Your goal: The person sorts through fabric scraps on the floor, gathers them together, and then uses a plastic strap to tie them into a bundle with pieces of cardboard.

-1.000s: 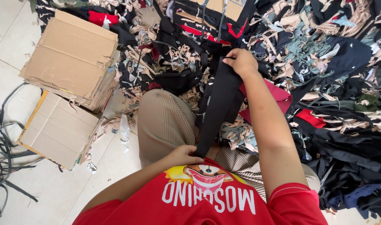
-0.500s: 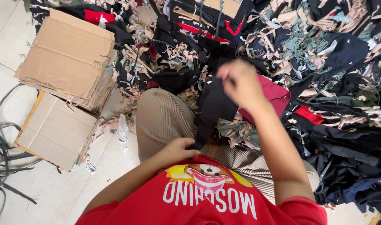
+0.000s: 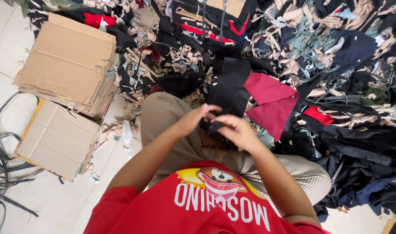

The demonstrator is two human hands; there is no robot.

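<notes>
- Head view: a seated person in a red printed shirt [image 3: 215, 208] and beige ribbed trousers [image 3: 163, 117] is seen from above, with both hands brought together over the lap.
- A black cloth strip [image 3: 228, 89] is held at its near end by both hands; its long axis runs away from the person, from the lap up toward the scrap heap, tilted slightly to the right, with the far end resting on the pile.
- The left hand [image 3: 193, 119] is closed in a narrow pinch on the near edge of the strip, fingers curled over the fabric.
- The right hand [image 3: 234, 130] is likewise closed on the same near end, just beside and touching the left hand; the fingertips are folded around the cloth.
- A dark red cloth piece [image 3: 273, 102] lies just to the right of the strip, touching its edge and partly tucked under it.
- A wide heap of fabric scraps [image 3: 336, 65], in black, beige, grey-green and red, is spread across the top and right of the view, reaching up to the person's knees.
- A stack of flattened cardboard [image 3: 70, 65] is set on the pale tiled floor [image 3: 3, 52] to the left, with a further cardboard sheet [image 3: 55, 141] lying nearer, partly under the stack.
- Dark cords [image 3: 1, 169] are seen trailing on the floor at the far left edge.
</notes>
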